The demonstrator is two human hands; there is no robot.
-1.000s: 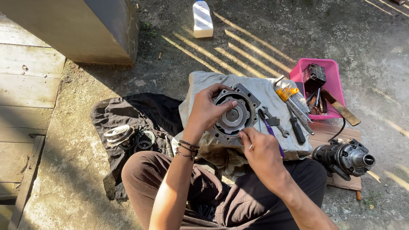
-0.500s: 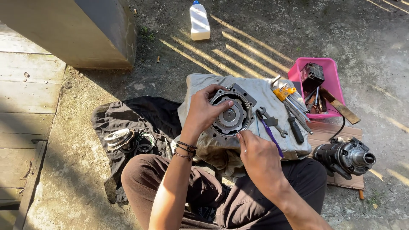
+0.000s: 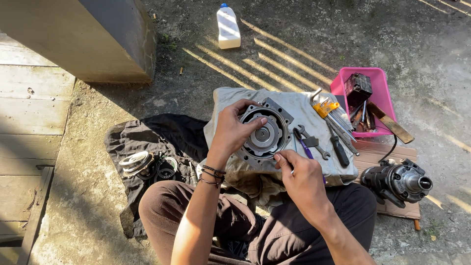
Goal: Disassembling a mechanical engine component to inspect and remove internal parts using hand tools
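Over the last second the left hand (image 3: 235,128) stayed clamped on the round metal housing (image 3: 265,133) atop the grey cloth (image 3: 299,105), while the right hand (image 3: 301,176) shifted slightly at its lower edge, apparently pinching something small.

On the cloth (image 3: 230,98) lies the round housing (image 3: 265,135), wrenches (image 3: 310,142) at its three o'clock, tray (image 3: 338,86) at two, bottle (image 3: 228,27) at twelve.

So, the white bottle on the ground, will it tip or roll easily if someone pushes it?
The white bottle stands upright on rough ground and is tall for its base, so a push near the cap would probably tip it. Its sides look flattish, so it likely would not roll far. How full it is cannot be seen.
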